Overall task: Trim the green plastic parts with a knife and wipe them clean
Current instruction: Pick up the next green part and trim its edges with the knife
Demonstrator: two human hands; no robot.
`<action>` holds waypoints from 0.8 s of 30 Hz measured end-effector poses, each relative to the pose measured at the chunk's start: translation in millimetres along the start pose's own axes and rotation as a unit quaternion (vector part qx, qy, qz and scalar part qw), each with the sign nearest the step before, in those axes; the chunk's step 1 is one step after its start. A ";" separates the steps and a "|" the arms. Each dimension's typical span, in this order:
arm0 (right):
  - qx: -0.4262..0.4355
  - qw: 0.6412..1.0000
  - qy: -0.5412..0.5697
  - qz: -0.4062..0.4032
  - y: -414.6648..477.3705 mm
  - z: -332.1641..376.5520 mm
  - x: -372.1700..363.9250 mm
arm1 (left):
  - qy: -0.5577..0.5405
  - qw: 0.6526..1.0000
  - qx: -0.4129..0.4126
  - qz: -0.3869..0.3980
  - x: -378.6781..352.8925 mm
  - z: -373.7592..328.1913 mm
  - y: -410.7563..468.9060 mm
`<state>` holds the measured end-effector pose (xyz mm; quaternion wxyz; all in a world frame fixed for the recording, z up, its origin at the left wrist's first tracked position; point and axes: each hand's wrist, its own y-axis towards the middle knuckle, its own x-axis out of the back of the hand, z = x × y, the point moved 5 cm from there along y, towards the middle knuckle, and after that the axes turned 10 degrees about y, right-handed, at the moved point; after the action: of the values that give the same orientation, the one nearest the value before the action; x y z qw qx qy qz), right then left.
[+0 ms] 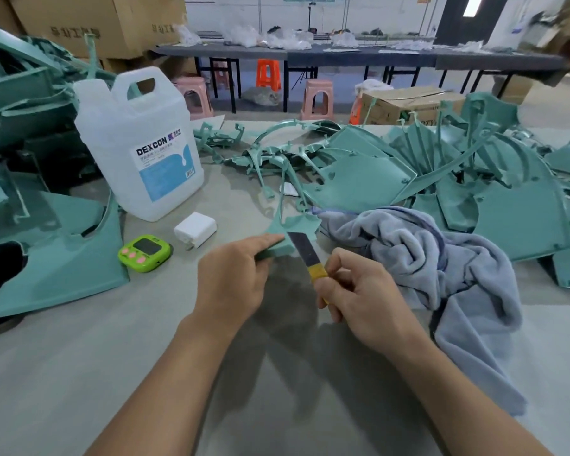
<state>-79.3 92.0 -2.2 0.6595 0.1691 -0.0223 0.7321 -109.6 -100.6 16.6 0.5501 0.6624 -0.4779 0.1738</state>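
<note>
— Where am I looking from?
— From the head, wide-angle. I face forward and down, close over the left hand (231, 284), right hand (362, 297) and table (79, 373). The far wall (392, 14) is up top.

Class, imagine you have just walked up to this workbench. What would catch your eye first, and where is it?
Dead centre, the left hand holds a small green plastic part while the right hand sets a yellow-handled knife against its edge. Behind and to the right sprawls a heap of green parts, with a crumpled grey-blue cloth in front of it. A big white DEXCON jug stands left of centre.
</note>
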 end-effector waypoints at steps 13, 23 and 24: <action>-0.018 0.992 -0.056 -0.109 1.1 1.0 12.0 | -0.006 1.000 0.006 -0.012 0.8 1.6 1.6; -0.022 0.985 -0.047 -0.162 3.7 -1.5 23.5 | -0.094 0.994 0.032 -0.035 2.1 9.8 1.8; -0.022 0.983 -0.037 -0.180 3.9 -2.3 29.2 | -0.108 0.993 0.037 -0.040 4.3 12.4 2.2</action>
<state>-85.7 120.1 4.5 0.7828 0.1826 -0.0319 0.5940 -113.0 -113.5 17.0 0.4773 0.7158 -0.5005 0.0965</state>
